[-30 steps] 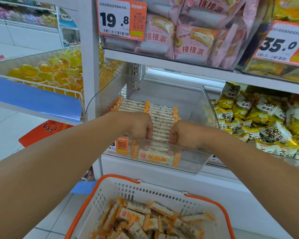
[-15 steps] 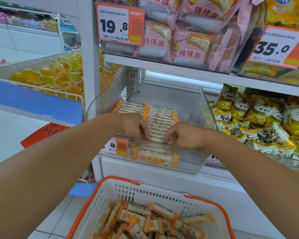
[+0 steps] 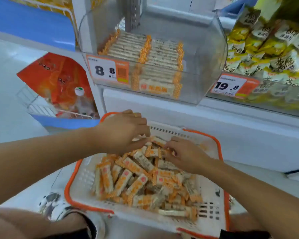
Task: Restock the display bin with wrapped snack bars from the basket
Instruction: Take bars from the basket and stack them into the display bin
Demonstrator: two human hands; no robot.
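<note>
1. Snack bars: a loose heap of slim wrapped bars, pale wrappers with orange crimped ends and a red-orange mark. They lie criss-crossed at all angles in the basket, deepest at the middle and the far side.
2. Basket: white perforated plastic with an orange rim, sitting low in front of the person, below the shelf.
3. Left hand: over the far edge of the heap, fingers bent down, tips among the bars. It appears to be gathering a few, but whether any are secured is hidden; grip state cannot be told.
4. Right hand: just beside the left, fingers curled onto the top bars. Contact is plain; a closed grasp is not.
5. Display bin: clear plastic, on the shelf above and behind the basket. Neat rows of the same bars fill its left and centre; bare floor shows at the right.
6. Surroundings: price tag on the bin front reading 8.8; yellow packets in the neighbouring bin to the right.
7. Risks, as judged:
   - Glossy wrappers may slide, so an overfull handful could shed bars on the lift.
   - Bars lifted crosswise would need squaring, or they could upset the standing rows.
   - A careless reach might put bars among the neighbouring packets.
</note>
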